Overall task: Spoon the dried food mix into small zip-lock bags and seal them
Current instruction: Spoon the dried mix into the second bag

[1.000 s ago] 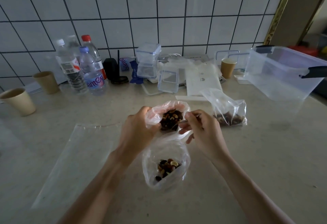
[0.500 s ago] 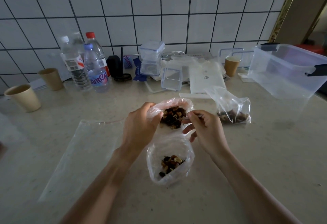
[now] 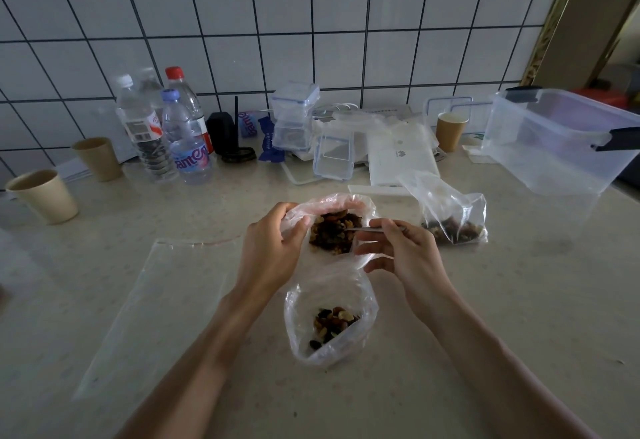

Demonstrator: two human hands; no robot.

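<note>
A clear plastic bag of dried food mix (image 3: 330,234), its mouth gaping toward the camera, sits on the pale counter with a slim metal spoon (image 3: 375,229) reaching into the dark fruit and nuts. Just in front, a small zip-lock bag (image 3: 329,317) stands open, a little mix heaped at its bottom. To the right, another small bag (image 3: 450,213) holds a portion.

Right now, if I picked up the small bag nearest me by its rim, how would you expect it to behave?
The near bag would probably sag and fold, since its thin clear film is already crumpled. It looks light, with only a little dried mix at the bottom. Its mouth seems unsealed and open, so tilting it might spill pieces onto the counter.
</note>
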